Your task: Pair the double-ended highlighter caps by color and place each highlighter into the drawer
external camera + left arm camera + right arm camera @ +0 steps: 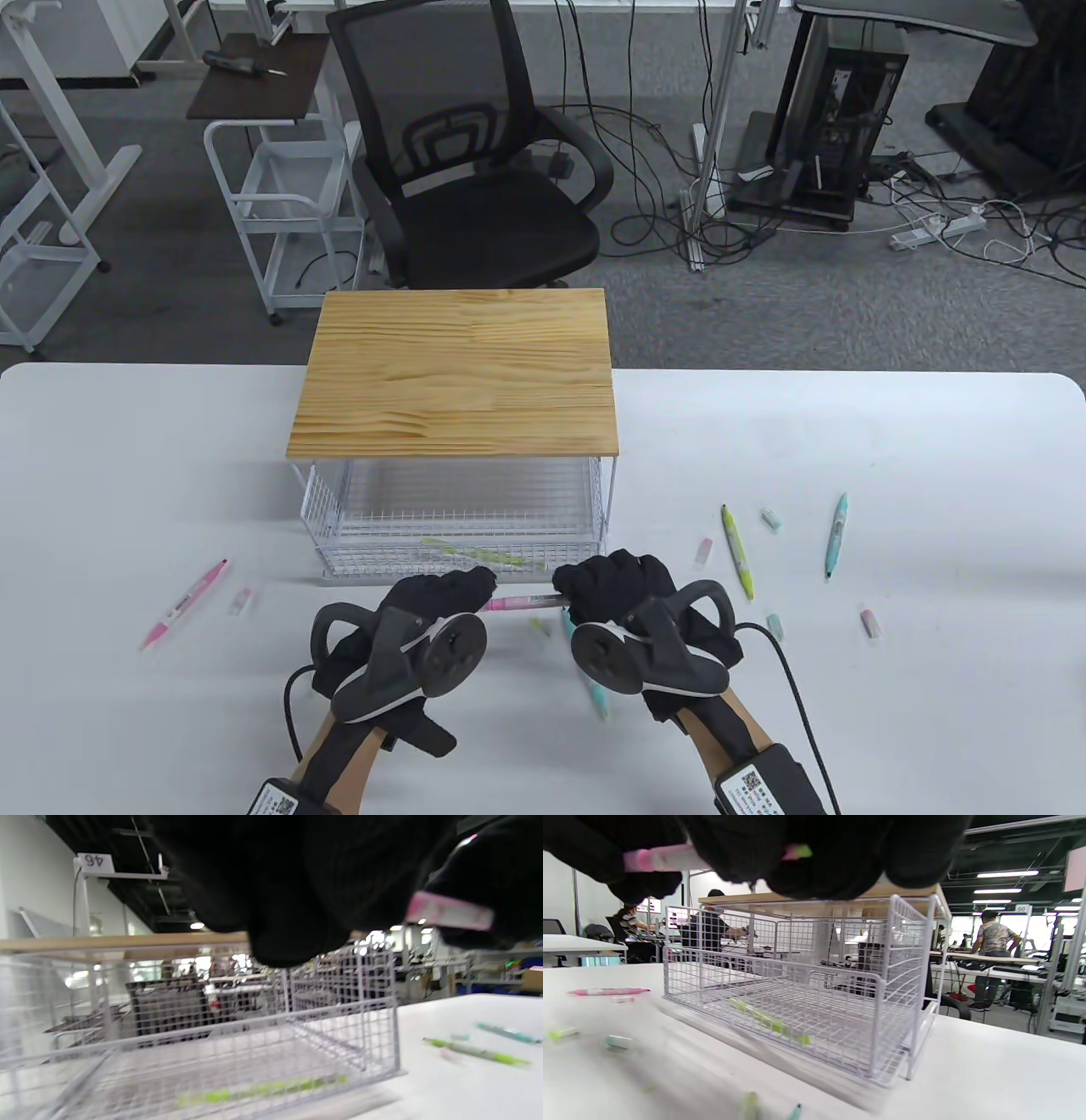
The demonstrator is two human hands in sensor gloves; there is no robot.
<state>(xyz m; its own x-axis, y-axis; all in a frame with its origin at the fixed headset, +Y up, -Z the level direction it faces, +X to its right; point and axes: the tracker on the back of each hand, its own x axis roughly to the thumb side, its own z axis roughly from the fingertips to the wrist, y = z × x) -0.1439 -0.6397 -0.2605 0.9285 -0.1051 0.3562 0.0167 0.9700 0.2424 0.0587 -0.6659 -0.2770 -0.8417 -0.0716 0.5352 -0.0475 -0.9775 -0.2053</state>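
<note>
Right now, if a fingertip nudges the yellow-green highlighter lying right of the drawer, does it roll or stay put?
The yellow-green highlighter is a slim, round-looking barrel lying flat on the smooth white table, so it would probably roll sideways. It looks stiff and light, so pushed endwise it would likely slide.

One highlighter [477,555] lies in the drawer [458,522]; loose highlighters [736,551] lie right of it.

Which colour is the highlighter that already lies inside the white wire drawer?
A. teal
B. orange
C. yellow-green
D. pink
C: a yellow-green highlighter lies on the floor of the white wire drawer; the pink highlighter is held between the left hand and right hand.
</note>
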